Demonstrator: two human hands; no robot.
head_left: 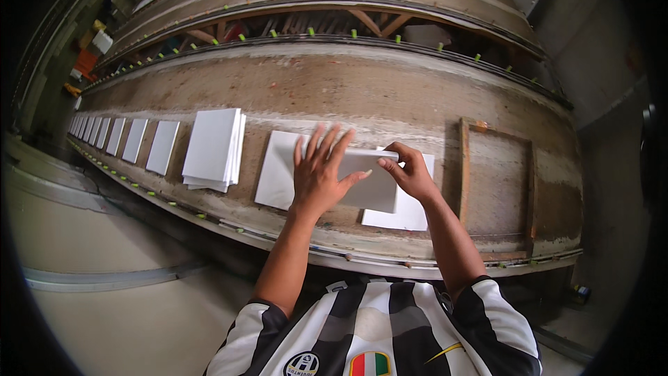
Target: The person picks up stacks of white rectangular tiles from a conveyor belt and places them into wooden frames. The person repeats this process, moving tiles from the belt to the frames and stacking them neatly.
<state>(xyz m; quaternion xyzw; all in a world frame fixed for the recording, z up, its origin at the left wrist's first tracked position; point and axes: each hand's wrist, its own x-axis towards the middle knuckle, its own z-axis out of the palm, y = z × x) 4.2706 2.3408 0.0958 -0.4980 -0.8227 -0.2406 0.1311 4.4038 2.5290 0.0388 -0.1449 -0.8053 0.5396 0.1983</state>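
Note:
Between my hands is a white rectangular sheet (pixel 372 191), tilted, its lower face in grey shade. My right hand (pixel 412 175) pinches its upper right corner between thumb and fingers. My left hand (pixel 321 175) is spread over the sheet's left part, fingers apart and slightly blurred; whether it touches the sheet I cannot tell. White sheeting (pixel 273 174) shows to the left of that hand, but its join with the held sheet is hidden. Partly beneath the held sheet and my right hand, another white sheet or thin pile (pixel 396 221) lies on the long table (pixel 313 90).
Left of my hands stands a stack of white sheets (pixel 212 146), slightly fanned. Beyond it, several single white sheets (pixel 163 147) run in a row along the table. A wooden frame (pixel 465 174) lies at the right. Green clips (pixel 353 33) line the far rail.

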